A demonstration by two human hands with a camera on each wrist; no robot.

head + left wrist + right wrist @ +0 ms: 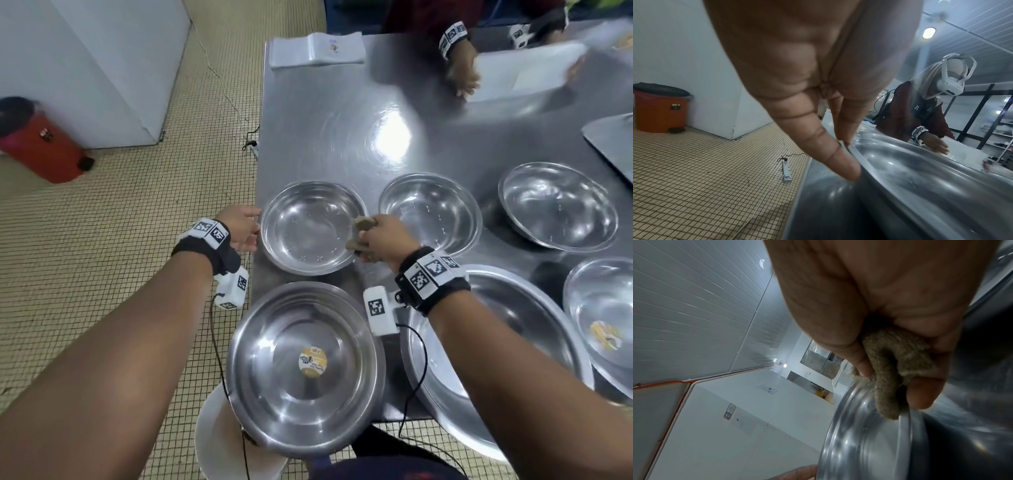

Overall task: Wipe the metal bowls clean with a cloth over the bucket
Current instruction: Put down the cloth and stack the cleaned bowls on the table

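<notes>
A metal bowl (310, 228) stands near the left edge of the steel table (342, 130). My left hand (251, 228) is at its left rim; in the left wrist view the straight fingers (840, 162) touch the outside of the bowl's rim (920, 170). My right hand (378, 236) is at the bowl's right rim and grips a bunched brownish cloth (359, 236). In the right wrist view the cloth (888, 395) sits between thumb and fingers, its end lying on the bowl's rim (859, 434). A white bucket (219, 438) stands on the floor below the table's near corner.
A stickered bowl (305, 366) hangs over the table's near edge above the bucket. Other bowls (430, 212) (558, 205) and a large one (496, 377) lie to the right. Another person's hand (462, 73) handles a white sheet opposite. A red bin (37, 144) and a power strip (786, 170) are on the floor.
</notes>
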